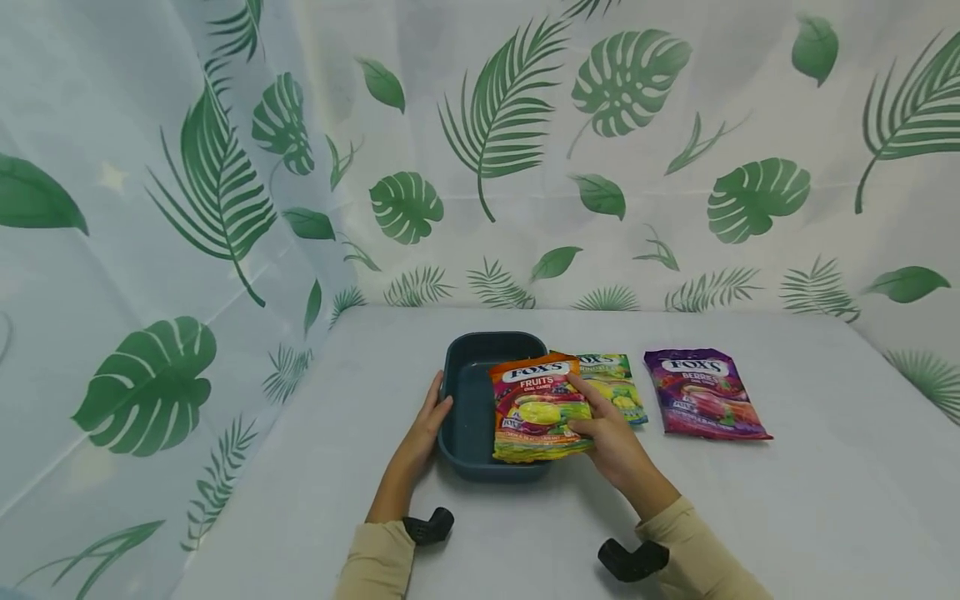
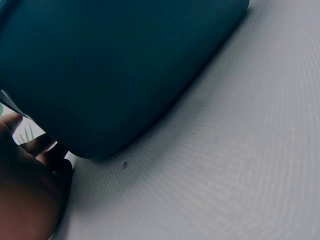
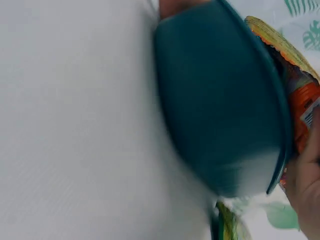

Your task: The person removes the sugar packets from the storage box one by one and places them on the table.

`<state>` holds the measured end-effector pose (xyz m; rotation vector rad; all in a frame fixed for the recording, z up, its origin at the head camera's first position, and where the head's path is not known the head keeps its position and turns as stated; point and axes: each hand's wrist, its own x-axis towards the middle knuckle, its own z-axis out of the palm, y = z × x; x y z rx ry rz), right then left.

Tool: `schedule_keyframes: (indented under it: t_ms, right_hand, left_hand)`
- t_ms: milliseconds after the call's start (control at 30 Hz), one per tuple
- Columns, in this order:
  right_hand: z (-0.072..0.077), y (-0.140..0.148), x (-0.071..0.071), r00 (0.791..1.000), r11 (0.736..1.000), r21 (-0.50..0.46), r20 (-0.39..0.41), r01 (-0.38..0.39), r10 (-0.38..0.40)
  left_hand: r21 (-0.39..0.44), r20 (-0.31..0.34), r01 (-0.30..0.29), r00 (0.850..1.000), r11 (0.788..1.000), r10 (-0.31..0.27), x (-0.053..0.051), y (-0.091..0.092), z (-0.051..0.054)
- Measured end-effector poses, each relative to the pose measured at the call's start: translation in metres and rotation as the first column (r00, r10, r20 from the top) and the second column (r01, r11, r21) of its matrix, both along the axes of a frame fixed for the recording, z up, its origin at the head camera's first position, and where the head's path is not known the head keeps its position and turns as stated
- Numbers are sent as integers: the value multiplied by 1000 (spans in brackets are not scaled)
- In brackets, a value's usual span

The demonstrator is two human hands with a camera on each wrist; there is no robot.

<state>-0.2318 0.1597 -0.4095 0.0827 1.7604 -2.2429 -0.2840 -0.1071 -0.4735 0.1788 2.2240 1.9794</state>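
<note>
A dark teal plastic bin [image 1: 467, 417] stands on the white surface in front of the person. The left hand [image 1: 420, 429] touches its left outer wall, thumb near the rim; in the left wrist view that hand [image 2: 30, 185] is dim beside the bin's corner. Over the bin's right part, the right hand [image 1: 611, 437] grips a red and orange Fox's Fruits candy bag [image 1: 536, 404] by its right edge. The right wrist view shows part of this bag [image 3: 302, 117] beyond the bin's rim. Whether the bag touches the bin floor is hidden.
A green and yellow Fox's candy bag [image 1: 626, 387] lies right of the bin, partly covered by the held bag and hand. Farther right lies a purple Fox's Berries bag [image 1: 705, 396]. Leaf-printed curtains [image 1: 495, 125] hang behind and at the left.
</note>
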Motion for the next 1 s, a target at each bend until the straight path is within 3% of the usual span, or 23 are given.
schedule_keyframes:
  t_ms: [133, 533, 767, 900, 1000]
  right_hand:
    - [-2, 13, 9, 1000, 1000, 16, 1, 7, -7]
    - [-1, 51, 30, 999, 997, 79, -42, 28, -25]
    - [-5, 77, 41, 998, 994, 90, -28, 61, -59]
    - [-12, 89, 47, 996, 990, 115, 26, 85, -89]
    - [-17, 97, 53, 992, 985, 143, 62, 97, -107]
  left_hand:
    - [4, 13, 13, 1000, 1000, -13, 0, -1, 2]
    - [-30, -53, -5, 999, 1000, 4, -1, 0, -5]
    - [-26, -40, -2, 999, 1000, 1, -2, 0, -5]
    - [-30, -37, 7, 999, 1000, -8, -2, -1, -2]
    - [-18, -29, 23, 999, 1000, -23, 5, -1, 8]
